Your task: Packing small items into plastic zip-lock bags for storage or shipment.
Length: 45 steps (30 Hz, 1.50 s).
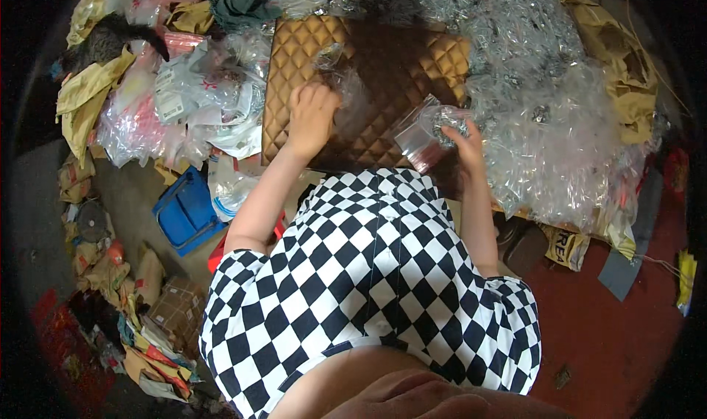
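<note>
My right hand point(467, 145) grips a clear plastic bag point(423, 141) near its right end, with a bunch of small shiny pieces point(451, 118) at the fingers. The bag hangs out to the left over a brown quilted mat point(294, 43). On the mat's left part, my left hand point(313, 113) has its fingers bent and closed at the edge of a thin, hazy clear bag point(355, 95); its fingertips are partly hidden. Just beyond that hand lies a small clear packet point(328, 56).
A large heap of clear bags with shiny contents point(537, 124) covers the right side and back. More plastic packs point(132, 128) and brown paper point(88, 95) lie at left. Below stand a blue plastic stool point(188, 211) and a cardboard box point(177, 305). A dark furry animal point(107, 40) is at far left.
</note>
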Tool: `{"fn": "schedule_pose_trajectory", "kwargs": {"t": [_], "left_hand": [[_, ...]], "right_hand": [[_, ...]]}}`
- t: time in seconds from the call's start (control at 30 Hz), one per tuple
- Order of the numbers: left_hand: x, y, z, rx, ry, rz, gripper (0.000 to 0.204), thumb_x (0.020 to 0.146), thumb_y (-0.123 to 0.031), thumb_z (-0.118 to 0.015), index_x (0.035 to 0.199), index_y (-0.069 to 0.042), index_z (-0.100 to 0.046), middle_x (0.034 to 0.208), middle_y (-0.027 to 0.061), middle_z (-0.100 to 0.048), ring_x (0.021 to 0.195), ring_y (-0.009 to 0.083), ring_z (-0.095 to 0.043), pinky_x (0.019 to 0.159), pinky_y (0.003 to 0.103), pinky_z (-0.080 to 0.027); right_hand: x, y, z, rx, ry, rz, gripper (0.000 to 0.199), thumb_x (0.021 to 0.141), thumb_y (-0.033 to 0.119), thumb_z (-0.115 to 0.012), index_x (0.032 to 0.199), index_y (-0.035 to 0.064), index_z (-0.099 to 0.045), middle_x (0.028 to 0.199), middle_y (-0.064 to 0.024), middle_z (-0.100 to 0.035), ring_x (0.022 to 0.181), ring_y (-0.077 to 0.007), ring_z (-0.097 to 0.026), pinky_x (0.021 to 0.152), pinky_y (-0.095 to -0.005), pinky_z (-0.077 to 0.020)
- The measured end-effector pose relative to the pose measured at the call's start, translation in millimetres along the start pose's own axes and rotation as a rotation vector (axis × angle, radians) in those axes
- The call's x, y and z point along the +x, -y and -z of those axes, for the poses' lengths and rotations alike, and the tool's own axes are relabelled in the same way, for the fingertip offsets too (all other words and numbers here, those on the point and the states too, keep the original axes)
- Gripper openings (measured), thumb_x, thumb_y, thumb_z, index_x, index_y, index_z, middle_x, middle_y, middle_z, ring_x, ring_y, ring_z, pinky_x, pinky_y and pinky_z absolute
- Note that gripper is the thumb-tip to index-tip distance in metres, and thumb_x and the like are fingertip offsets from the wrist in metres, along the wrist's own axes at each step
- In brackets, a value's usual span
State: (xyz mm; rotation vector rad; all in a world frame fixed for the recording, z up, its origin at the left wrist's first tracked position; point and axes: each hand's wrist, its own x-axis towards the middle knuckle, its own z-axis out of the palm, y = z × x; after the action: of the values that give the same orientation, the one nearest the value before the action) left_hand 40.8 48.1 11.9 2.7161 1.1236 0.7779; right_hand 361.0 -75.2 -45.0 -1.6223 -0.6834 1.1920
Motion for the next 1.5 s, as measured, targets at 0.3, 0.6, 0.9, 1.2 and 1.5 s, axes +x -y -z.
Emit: {"fn": "schedule_pose_trajectory", "kwargs": {"t": [0.3, 0.6, 0.9, 1.2, 1.5], "left_hand": [[-12, -21, -15, -0.154, 0.610, 0.247, 0.056, 0.078, -0.002, -0.057, 0.129, -0.023, -0.059, 0.109, 0.0132, -0.064, 0.100, 0.0329, -0.062, 0.095, 0.048, -0.042], [-2, -42, -28, -0.560, 0.326, 0.131, 0.034, 0.076, -0.001, -0.064, 0.105, -0.017, -0.072, 0.123, 0.0191, -0.056, 0.114, 0.0376, -0.053, 0.097, 0.042, -0.044], [9, -70, -40, -0.685, 0.448, -0.036, 0.026, 0.073, 0.000, -0.067, 0.096, -0.010, -0.073, 0.126, 0.0187, -0.054, 0.120, 0.0388, -0.046, 0.102, 0.044, -0.037], [56, -90, -43, -0.702, 0.478, -0.183, 0.027, 0.067, 0.001, -0.070, 0.090, -0.012, -0.074, 0.115, 0.0139, -0.056, 0.115, 0.0364, -0.049, 0.098, 0.042, -0.040], [132, -149, -96, -0.767, 0.302, -0.285, 0.033, 0.068, 0.001, -0.069, 0.098, -0.014, -0.071, 0.116, 0.0113, -0.052, 0.119, 0.0354, -0.044, 0.103, 0.047, -0.036]], "right_hand": [[-6, 60, -35, -0.200, 0.113, 0.114, 0.041, 0.079, 0.008, -0.073, 0.117, 0.0024, -0.059, 0.107, -0.0052, -0.065, 0.100, -0.0136, -0.059, 0.090, -0.0283, -0.0449], [25, 70, -72, -0.426, 0.328, 0.404, 0.049, 0.069, 0.017, -0.077, 0.115, 0.0041, -0.066, 0.111, -0.0129, -0.067, 0.104, -0.0233, -0.063, 0.092, -0.0332, -0.0479], [-14, 84, -67, -0.973, 0.665, 0.568, 0.022, 0.078, 0.013, -0.066, 0.099, 0.0058, -0.065, 0.106, -0.0176, -0.060, 0.092, -0.0357, -0.063, 0.079, -0.0432, -0.0502], [5, 51, -5, -0.925, 1.077, 0.380, 0.031, 0.081, 0.010, -0.061, 0.111, 0.0041, -0.056, 0.119, -0.0169, -0.056, 0.108, -0.0353, -0.057, 0.085, -0.0439, -0.0473], [-10, 67, 87, -1.007, 0.415, 0.558, 0.021, 0.079, 0.016, -0.066, 0.099, 0.0079, -0.068, 0.097, -0.0136, -0.063, 0.092, -0.0338, -0.063, 0.082, -0.0424, -0.0516]]}}
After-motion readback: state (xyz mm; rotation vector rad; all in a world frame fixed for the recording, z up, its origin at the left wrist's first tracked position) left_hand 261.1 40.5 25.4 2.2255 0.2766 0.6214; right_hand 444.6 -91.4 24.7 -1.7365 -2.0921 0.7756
